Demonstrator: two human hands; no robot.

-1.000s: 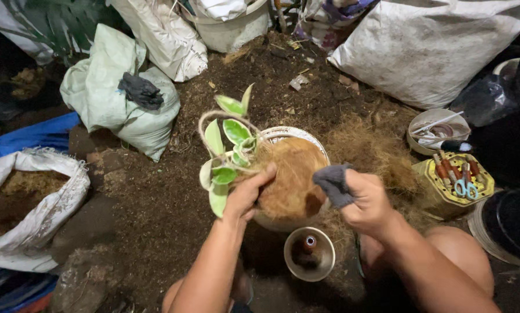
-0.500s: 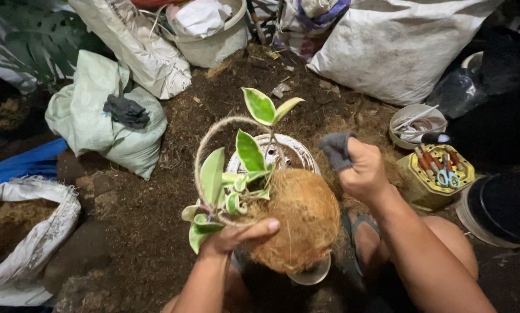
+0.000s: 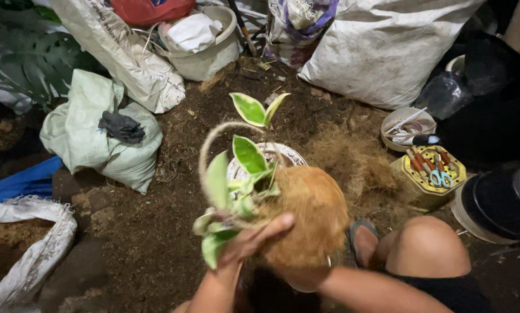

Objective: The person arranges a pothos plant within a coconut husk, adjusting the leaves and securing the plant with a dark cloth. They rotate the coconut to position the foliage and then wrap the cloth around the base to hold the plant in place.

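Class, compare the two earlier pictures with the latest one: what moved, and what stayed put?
The fibre-wrapped plant ball came up off the white dish toward the camera, tipped on its side. The left hand kept its hold; the right hand with the grey cloth dropped out of sight. The sacks, bucket and tool tin stayed.

one left hand (image 3: 253,239) shows, its fingers on one coir-wrapped plant ball (image 3: 303,223); the right hand is hidden under it. beyond the fingertips: one white dish (image 3: 283,152), one pale bucket (image 3: 207,55) and one large white sack (image 3: 381,49). left of the fingers lie three more sacks (one green (image 3: 77,136), one long white (image 3: 120,55), one open with soil (image 3: 31,255)) and one dark glove (image 3: 120,127). right of the fingers: one yellow tool tin (image 3: 428,174), one small bowl (image 3: 408,128).
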